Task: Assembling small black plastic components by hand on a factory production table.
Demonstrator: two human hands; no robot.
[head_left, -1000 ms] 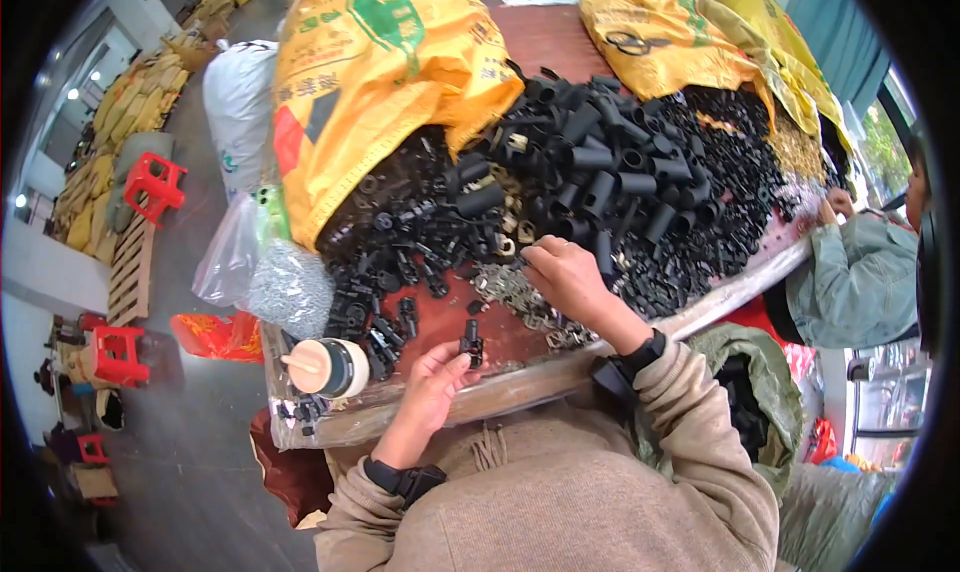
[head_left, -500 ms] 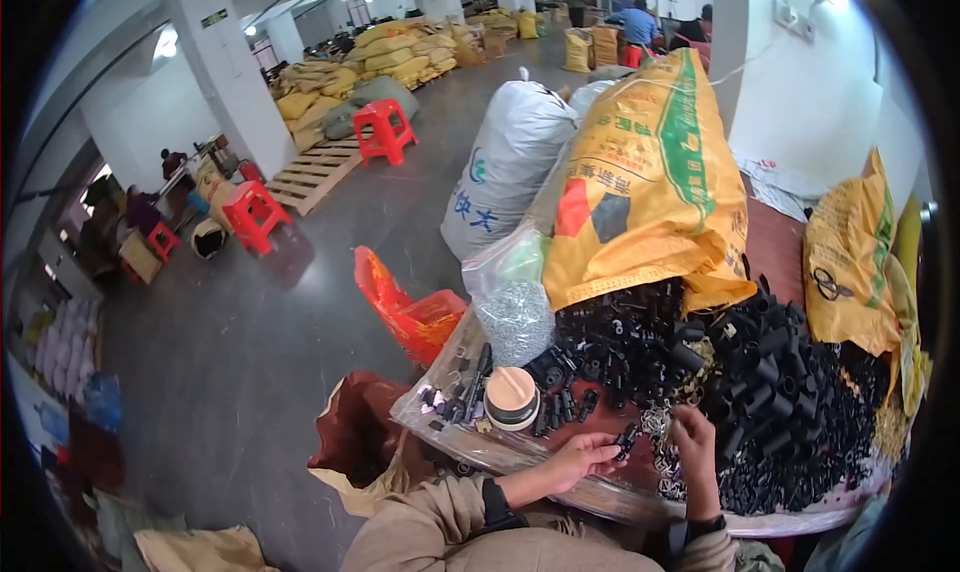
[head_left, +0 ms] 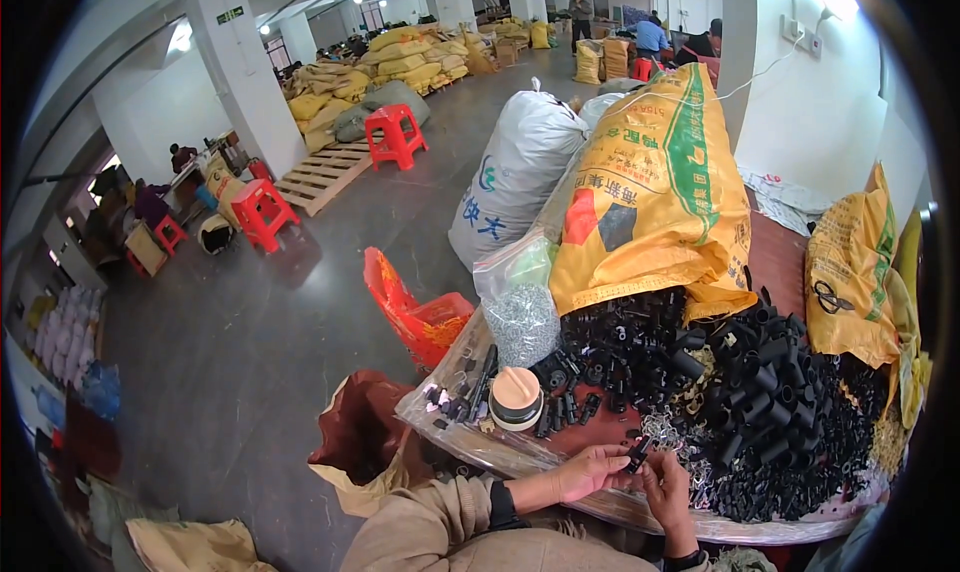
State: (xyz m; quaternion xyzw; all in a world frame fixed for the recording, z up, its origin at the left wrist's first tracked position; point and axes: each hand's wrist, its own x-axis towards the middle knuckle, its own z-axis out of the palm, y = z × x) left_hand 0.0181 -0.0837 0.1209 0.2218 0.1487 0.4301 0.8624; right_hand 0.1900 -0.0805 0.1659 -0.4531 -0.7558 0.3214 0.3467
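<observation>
My left hand [head_left: 588,472] pinches a small black plastic part [head_left: 639,456] between thumb and fingers, above the table's near edge. Close against the part's right side is my right hand [head_left: 664,490], its thumb and fingertips pressed together. Whatever those fingertips hold is too small to make out. Just beyond the hands lies a pile of small silvery metal pieces [head_left: 660,424]. Several loose black parts [head_left: 568,409] lie to the left of it. A round container with a pinkish-beige top [head_left: 516,390] stands left of these.
Black tubes [head_left: 765,392] are heaped at the right. A yellow woven sack [head_left: 655,202] spills black parts onto the table, beside a clear bag of small grey pieces [head_left: 523,322]. An open sack [head_left: 365,427] and a red chair [head_left: 415,307] stand left of the table.
My right hand has moved left and nearer from the metal pieces to the black plastic part. My left hand still holds the part. The view has shifted slightly.
</observation>
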